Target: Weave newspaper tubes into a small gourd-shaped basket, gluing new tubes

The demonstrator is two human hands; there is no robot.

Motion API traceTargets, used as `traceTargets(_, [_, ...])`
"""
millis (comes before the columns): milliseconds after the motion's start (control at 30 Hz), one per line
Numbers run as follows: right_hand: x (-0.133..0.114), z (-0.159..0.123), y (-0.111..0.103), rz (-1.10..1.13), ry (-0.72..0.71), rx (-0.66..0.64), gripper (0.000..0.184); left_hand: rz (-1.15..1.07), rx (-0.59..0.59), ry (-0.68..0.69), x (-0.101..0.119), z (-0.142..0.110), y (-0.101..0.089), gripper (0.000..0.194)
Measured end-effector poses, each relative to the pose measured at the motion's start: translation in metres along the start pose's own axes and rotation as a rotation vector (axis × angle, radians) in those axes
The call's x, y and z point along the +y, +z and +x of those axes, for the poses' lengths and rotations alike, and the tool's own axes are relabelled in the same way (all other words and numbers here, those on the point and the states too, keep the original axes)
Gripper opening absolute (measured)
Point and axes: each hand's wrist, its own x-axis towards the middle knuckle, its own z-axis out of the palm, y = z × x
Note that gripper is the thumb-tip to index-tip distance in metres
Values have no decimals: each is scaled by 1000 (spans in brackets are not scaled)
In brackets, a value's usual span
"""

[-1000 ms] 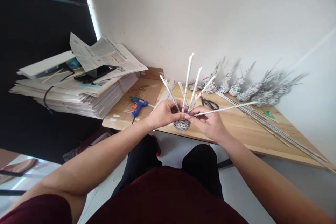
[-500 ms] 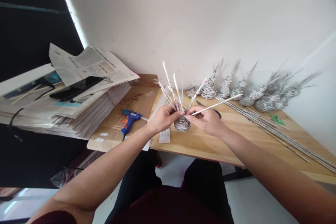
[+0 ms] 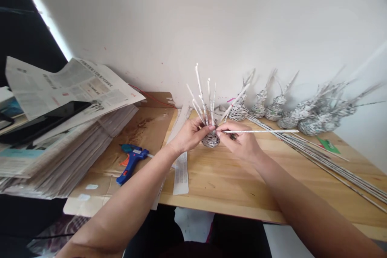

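Note:
A small round basket woven from rolled newspaper (image 3: 211,140) stands on the wooden table between my hands, several paper sticks fanning upward from its top. My left hand (image 3: 195,132) is closed around the left side of its neck, the thumb pressed near the base of the upright sticks. With thumb and fingers pinched, my right hand (image 3: 238,138) grips a rolled paper stick (image 3: 263,131) at the right of the neck. That stick points out to the right, nearly level. The fingers hide part of the neck.
Several woven paper pieces (image 3: 279,107) line the wall at the back right. Long paper sticks (image 3: 320,153) lie across the table's right side. On the left, a blue glue gun (image 3: 132,163) rests on cardboard (image 3: 151,119) beside stacked newspapers (image 3: 75,157) with a phone (image 3: 45,121) on top.
The stick in my right hand has swung down from a rising slant to almost level. My left hand keeps its hold on the basket. The camera view has shifted.

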Motion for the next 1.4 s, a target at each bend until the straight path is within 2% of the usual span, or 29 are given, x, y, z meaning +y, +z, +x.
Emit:
traceTargets(333, [8,-9,7,1,124,9,11,-8,44,-58,-18,-4,9,34])
traceTargets(533, [11,-10,10,-26,41,-26,11,-145,-1,-94,-25,-8,1,35])
traceTargets(667, [11,-10,10,-35,54,-35,11,-83,-5,-135,-28,-9,-3,45])
traceTargets(900, [13,-12,10,-69,44,-41,9,37,-10,-67,-33,-8,-4,35])
traceTargets(1200, [14,-14,12,-33,158,-39,4,139,-37,9,-32,-11,-2,18])
traceTargets(1400, [15,-14,12,-13,147,-39,5,189,-34,42,-34,-12,-1,19])
